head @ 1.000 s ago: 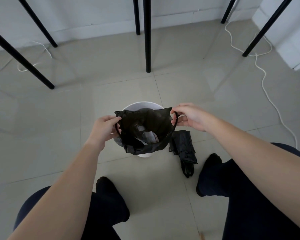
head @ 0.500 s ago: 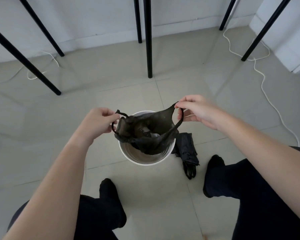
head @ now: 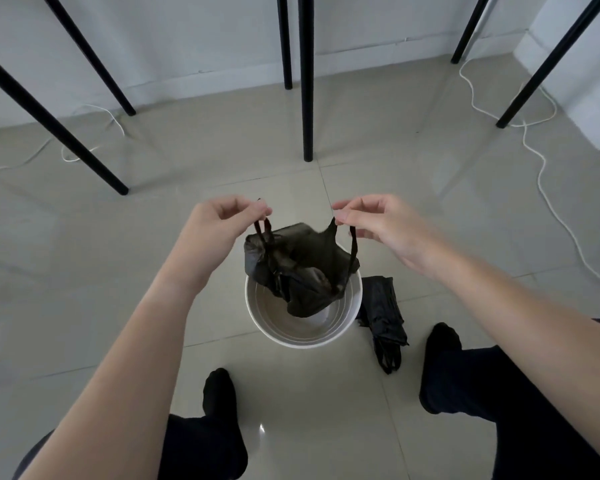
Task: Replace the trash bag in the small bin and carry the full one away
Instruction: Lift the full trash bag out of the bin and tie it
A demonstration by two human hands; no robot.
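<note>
Trash bag (head: pixel 302 268), black and crumpled, hangs by its two loop handles over the white bin (head: pixel 271 317). Its bottom dips inside the bin's mouth and its upper part is above the rim. At far left a white cable (head: pixel 94 110) lies on the tiled floor (head: pixel 84 254) by the wall, and black table legs (head: pixel 54 124) slant down onto the tiles. The left hand (head: pixel 219 220) is raised above the bin's left side, thumb and curled fingers pinching the left handle (head: pixel 262 232), which runs taut down to the bag. An upright leg (head: pixel 307 98) stands beyond the bin. The right hand (head: pixel 378 221) is level with the left and pinches the right handle (head: pixel 353 247) between thumb and forefinger, the other fingers loosely bent. Just right of the bin a folded bag (head: pixel 381 313), also black, lies flat on the floor; whether it touches the bin's side I cannot tell. Feet in black socks (head: pixel 219 389) stand near the bin, one on each side. At far right a second cable (head: pixel 541 168) winds along the floor.
</note>
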